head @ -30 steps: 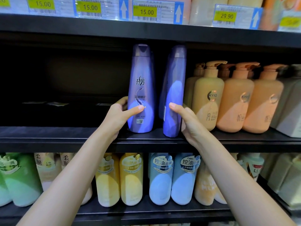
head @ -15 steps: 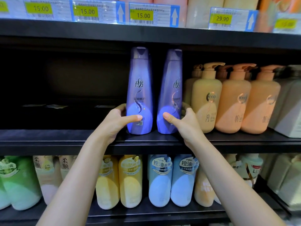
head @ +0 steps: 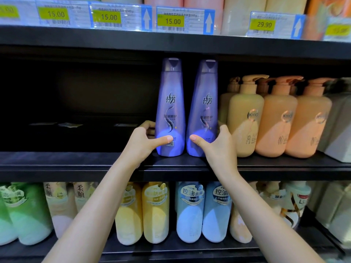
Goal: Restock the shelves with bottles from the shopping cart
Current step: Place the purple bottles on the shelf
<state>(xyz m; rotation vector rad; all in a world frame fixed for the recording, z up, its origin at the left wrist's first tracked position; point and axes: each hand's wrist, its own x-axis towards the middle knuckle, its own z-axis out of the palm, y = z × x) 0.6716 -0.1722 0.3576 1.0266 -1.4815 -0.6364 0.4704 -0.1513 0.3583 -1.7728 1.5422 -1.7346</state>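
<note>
Two purple bottles up on the middle shelf, a hand on each.

From the head camera: the left hand (head: 144, 141) wraps the left tall purple plastic shampoo bottle (head: 170, 103) low down, thumb across its front, fingers behind. The right hand (head: 216, 147) clasps the right purple shampoo bottle (head: 204, 107) the same way. Both stand upright, just beside each other, labels forward, on the black metal shelf (head: 76, 164), left of the row of peach pump bottles (head: 275, 118). Yellow price tags (head: 171, 21) line the shelf edge above.
</note>
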